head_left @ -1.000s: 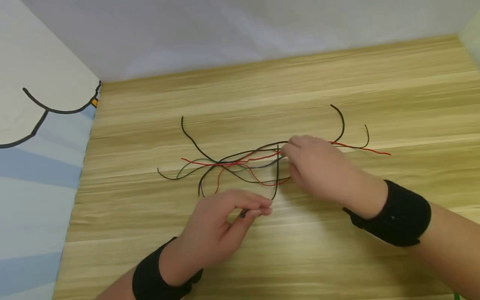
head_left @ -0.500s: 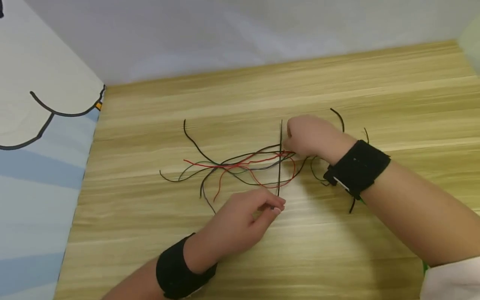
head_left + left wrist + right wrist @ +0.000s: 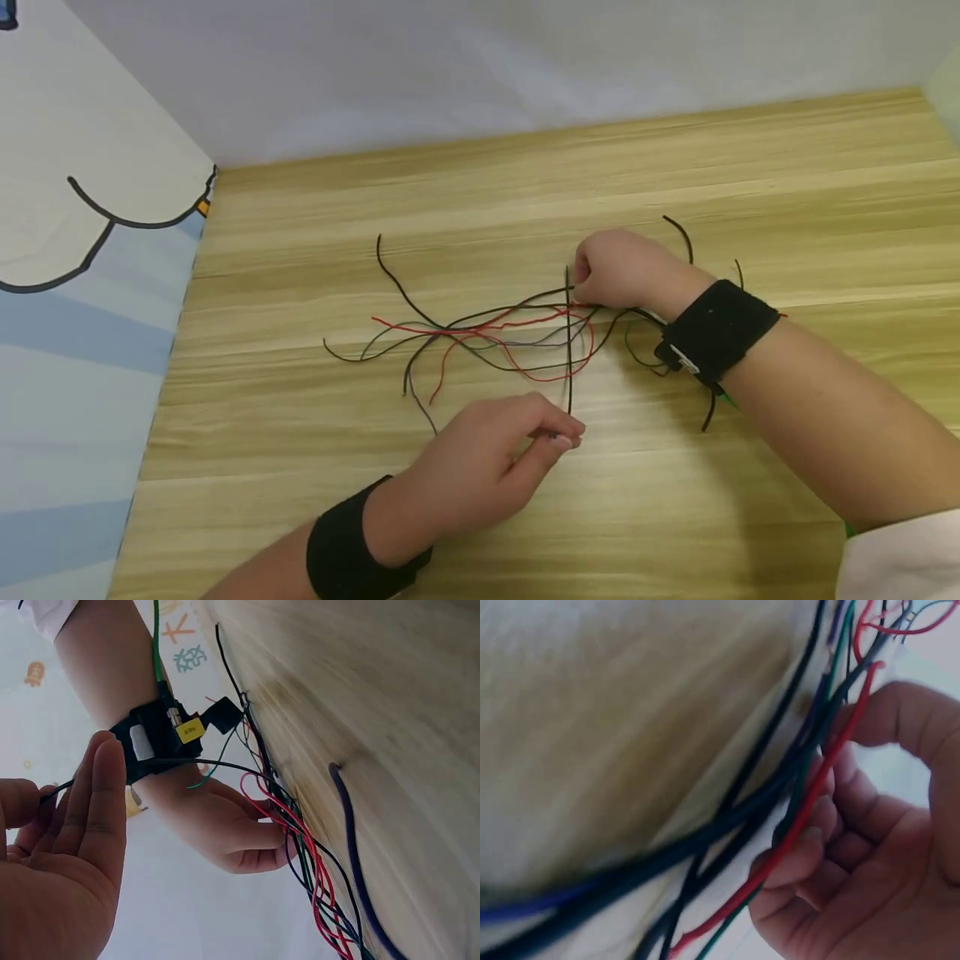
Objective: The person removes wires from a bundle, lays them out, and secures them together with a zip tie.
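A loose bundle of thin black, red, green and blue wires (image 3: 450,332) lies across the wooden table, their ends fanning out on both sides. My left hand (image 3: 487,458), in front of the bundle, pinches one black wire (image 3: 569,367) between thumb and fingertips. That wire runs straight away from me and crosses the bundle. My right hand (image 3: 626,271) holds the bundle just right of this crossing. In the right wrist view its fingers curl behind a red wire (image 3: 810,814) and several dark wires, with the thumb on the other side. Part of the bundle is hidden beneath the right hand.
The wooden table (image 3: 337,517) meets a pale wall (image 3: 487,75) at the back and a printed panel (image 3: 90,375) at the left. Black bands (image 3: 720,329) wrap both wrists. A green cable (image 3: 157,645) runs along the right forearm in the left wrist view.
My right hand has turned over and moved farther back, round the bundle. My left hand has shifted right with the black wire, whose far end went away from me, then back slightly.
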A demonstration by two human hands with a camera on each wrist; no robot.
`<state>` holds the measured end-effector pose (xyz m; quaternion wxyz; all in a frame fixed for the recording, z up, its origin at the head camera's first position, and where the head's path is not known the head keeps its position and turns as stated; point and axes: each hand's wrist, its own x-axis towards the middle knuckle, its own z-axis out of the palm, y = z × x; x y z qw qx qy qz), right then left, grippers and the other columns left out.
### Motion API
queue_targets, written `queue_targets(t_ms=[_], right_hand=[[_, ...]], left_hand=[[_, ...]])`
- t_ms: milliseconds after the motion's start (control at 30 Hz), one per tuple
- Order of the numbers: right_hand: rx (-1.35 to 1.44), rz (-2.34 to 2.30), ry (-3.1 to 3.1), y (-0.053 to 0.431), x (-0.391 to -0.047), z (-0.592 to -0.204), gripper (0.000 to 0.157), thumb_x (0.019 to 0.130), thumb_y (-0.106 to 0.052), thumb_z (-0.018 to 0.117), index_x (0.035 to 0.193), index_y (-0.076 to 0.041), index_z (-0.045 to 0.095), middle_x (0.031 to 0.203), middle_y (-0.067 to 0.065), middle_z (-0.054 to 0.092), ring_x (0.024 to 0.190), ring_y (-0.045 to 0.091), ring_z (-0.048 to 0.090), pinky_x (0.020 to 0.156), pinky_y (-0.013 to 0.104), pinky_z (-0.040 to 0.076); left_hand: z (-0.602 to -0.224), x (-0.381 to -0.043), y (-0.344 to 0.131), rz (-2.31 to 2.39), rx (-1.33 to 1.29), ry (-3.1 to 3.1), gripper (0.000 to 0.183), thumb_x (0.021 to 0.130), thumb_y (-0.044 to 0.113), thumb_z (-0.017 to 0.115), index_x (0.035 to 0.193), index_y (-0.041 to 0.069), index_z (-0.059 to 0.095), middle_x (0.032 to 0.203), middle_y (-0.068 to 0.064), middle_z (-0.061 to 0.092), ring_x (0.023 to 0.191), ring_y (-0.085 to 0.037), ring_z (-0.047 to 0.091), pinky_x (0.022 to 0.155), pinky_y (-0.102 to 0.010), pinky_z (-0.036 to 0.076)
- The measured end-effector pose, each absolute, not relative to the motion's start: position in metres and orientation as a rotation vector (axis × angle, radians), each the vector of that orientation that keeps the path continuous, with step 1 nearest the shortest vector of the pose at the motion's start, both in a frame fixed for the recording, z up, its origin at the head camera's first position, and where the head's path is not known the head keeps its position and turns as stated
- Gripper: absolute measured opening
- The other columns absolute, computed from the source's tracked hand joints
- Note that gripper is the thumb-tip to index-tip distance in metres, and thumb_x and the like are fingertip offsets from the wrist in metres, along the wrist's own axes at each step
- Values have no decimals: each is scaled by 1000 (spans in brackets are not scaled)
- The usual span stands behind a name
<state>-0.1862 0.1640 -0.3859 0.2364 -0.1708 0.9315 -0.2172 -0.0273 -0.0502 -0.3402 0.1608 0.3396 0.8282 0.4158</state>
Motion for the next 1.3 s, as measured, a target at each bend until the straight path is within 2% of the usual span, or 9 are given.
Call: queue_targets(t_ms=[200, 500, 600, 700, 800, 900, 1033, 1133, 1300], right_hand=[[-433, -609, 2623, 165, -186, -388, 7, 82, -12, 58, 84, -6, 62, 82, 9, 63, 69, 24, 54, 64, 36, 43], [-482, -607, 2649, 163, -183, -384, 5, 82, -11, 59, 82, -8, 63, 80, 8, 62, 69, 24, 53, 63, 36, 42], [-497, -593, 2645, 161, -181, -383, 10, 83, -13, 58, 76, -10, 65, 72, 6, 61, 64, 23, 52, 59, 34, 40], [-423, -615, 2645, 160, -181, -385, 18, 87, -23, 59, 75, -10, 65, 69, 5, 60, 61, 22, 52, 58, 33, 40], [-323, -666, 2623, 159, -184, -388, 24, 88, -30, 61, 80, -8, 66, 72, 6, 62, 63, 23, 54, 62, 34, 42], [-294, -726, 2575, 159, -187, -391, 20, 89, -26, 62, 86, -7, 67, 77, 8, 63, 67, 23, 55, 68, 36, 44], [-322, -771, 2543, 159, -189, -395, 13, 87, -17, 61, 88, -5, 67, 76, 7, 62, 68, 23, 56, 69, 35, 44], [-326, -772, 2552, 160, -188, -396, 12, 84, -16, 60, 85, -6, 67, 72, 7, 62, 66, 22, 55, 65, 34, 43], [-322, -867, 2604, 161, -182, -391, 11, 86, -17, 58, 88, -7, 62, 79, 9, 62, 69, 23, 55, 65, 34, 42]], left_hand=[[-338, -23, -52, 1240, 1014, 2349, 14, 98, 14, 52, 105, 12, 63, 100, 5, 72, 88, 4, 62, 68, -20, 53], [-341, -26, -52, 1310, 1003, 2407, 12, 96, 11, 53, 103, 10, 64, 98, 2, 73, 86, 3, 61, 66, -23, 54], [-344, -27, -51, 1273, 989, 2424, 14, 97, 14, 54, 102, 10, 66, 101, 2, 73, 86, 2, 61, 71, -27, 55], [-345, -28, -50, 1217, 1027, 2446, 14, 96, 16, 56, 101, 10, 67, 104, 1, 72, 95, -1, 62, 80, -29, 55], [-347, -29, -48, 1183, 1094, 2467, 13, 94, 14, 58, 100, 11, 69, 104, 1, 73, 102, -2, 61, 87, -28, 54], [-349, -31, -46, 1141, 1156, 2493, 13, 92, 13, 59, 101, 12, 69, 104, 2, 72, 103, -2, 61, 89, -27, 53], [-351, -35, -44, 1076, 1151, 2500, 13, 93, 15, 59, 102, 14, 69, 104, 3, 72, 100, -1, 61, 86, -26, 53], [-352, -40, -43, 1060, 1096, 2488, 13, 94, 18, 58, 101, 14, 69, 101, 4, 72, 91, 0, 61, 79, -26, 54], [-355, -50, -39, 1133, 955, 2506, 11, 95, 22, 58, 96, 15, 68, 89, 7, 69, 76, 1, 57, 67, -25, 53]])
